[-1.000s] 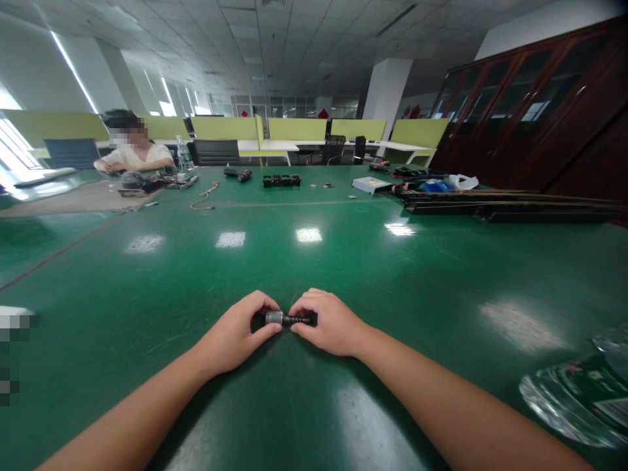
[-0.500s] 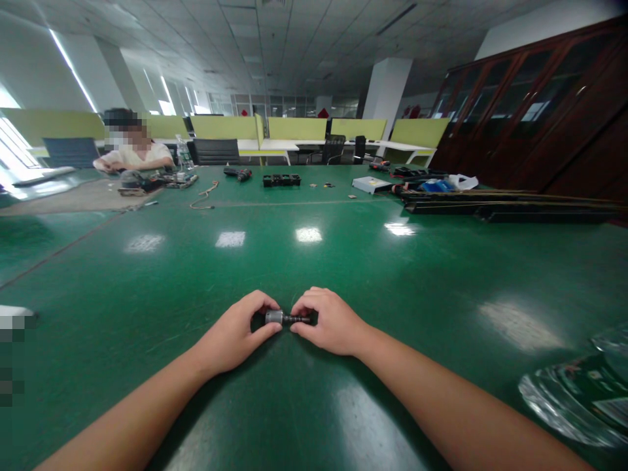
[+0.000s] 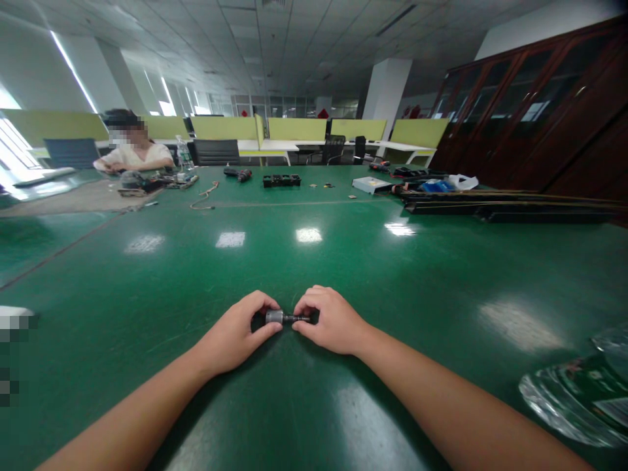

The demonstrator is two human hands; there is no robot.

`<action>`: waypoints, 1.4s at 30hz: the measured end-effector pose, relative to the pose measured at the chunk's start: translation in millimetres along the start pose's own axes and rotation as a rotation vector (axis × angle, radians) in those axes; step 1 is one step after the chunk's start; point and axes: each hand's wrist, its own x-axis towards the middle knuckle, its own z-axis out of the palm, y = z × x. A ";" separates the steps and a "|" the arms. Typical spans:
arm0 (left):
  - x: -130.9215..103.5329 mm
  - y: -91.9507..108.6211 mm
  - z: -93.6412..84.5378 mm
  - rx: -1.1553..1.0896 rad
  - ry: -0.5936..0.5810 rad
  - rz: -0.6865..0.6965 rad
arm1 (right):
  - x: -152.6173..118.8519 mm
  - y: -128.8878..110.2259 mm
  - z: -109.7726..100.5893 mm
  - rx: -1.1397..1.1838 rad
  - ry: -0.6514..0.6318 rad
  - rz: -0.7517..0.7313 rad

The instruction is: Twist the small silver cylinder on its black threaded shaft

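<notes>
A small grey metal cylinder lies sideways low over the green table, in front of me. From its right end runs a thin dark ringed shaft. My left hand pinches the cylinder between thumb and fingers. Around the shaft, the thumb and fingers of my right hand are closed. The two hands face each other with a short stretch of shaft showing between them. I cannot tell whether cylinder and shaft are one piece.
A clear plastic bottle lies at the lower right. Dark long bars and a silver box are at the far right. A black part and a power drill sit farther back. Another person sits at the far left.
My right hand has shifted very slightly right along the shaft, away from the cylinder. My left hand and the cylinder have stayed in place.
</notes>
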 end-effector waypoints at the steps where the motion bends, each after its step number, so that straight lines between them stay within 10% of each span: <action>1: 0.2 0.1 -0.1 0.001 0.000 0.001 | 0.1 0.0 -0.3 0.000 0.000 0.002; 42: 0.7 -4.2 0.8 0.005 0.021 0.018 | -0.3 6.8 -1.8 0.006 0.027 0.056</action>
